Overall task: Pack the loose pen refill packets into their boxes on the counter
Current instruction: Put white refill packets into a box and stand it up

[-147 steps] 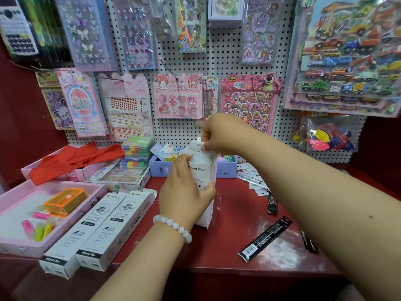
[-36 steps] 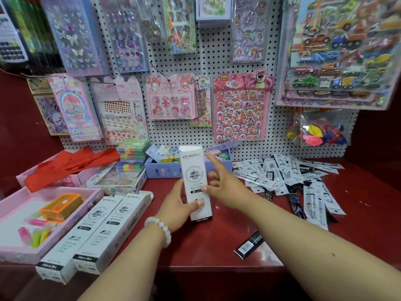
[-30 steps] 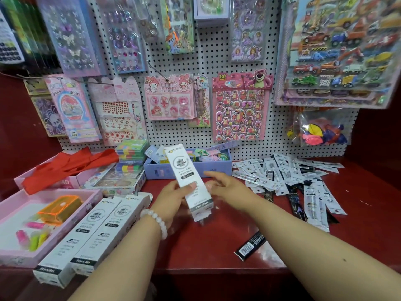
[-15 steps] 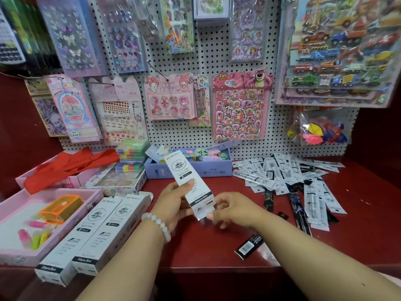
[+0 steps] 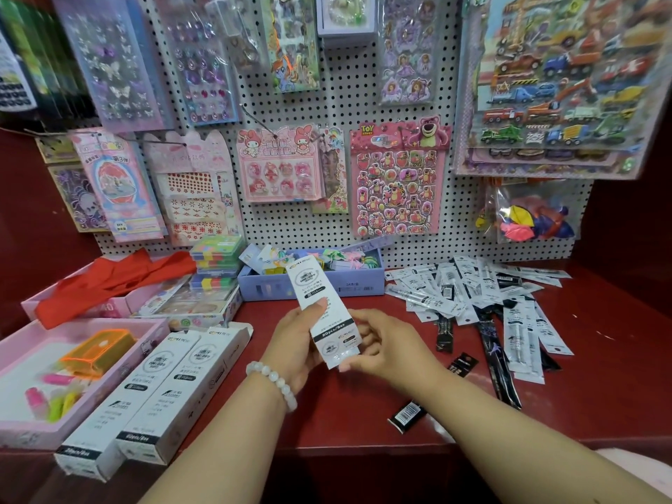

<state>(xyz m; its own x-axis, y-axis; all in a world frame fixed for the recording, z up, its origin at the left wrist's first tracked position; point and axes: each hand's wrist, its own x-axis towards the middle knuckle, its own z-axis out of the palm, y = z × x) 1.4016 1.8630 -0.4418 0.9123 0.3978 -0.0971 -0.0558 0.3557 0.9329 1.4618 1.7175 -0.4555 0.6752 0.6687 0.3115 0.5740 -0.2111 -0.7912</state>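
Head view | left hand [image 5: 296,343], right hand [image 5: 387,345] hold box [image 5: 322,309] | flap end hidden

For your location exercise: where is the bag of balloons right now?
In the head view, the bag of balloons hangs low on the pegboard's right side, under the vehicle sticker sheets, above the loose refill packets.

A white pegboard [image 5: 342,103] hung with sticker sheets [image 5: 398,180] backs the dark red counter [image 5: 600,376].
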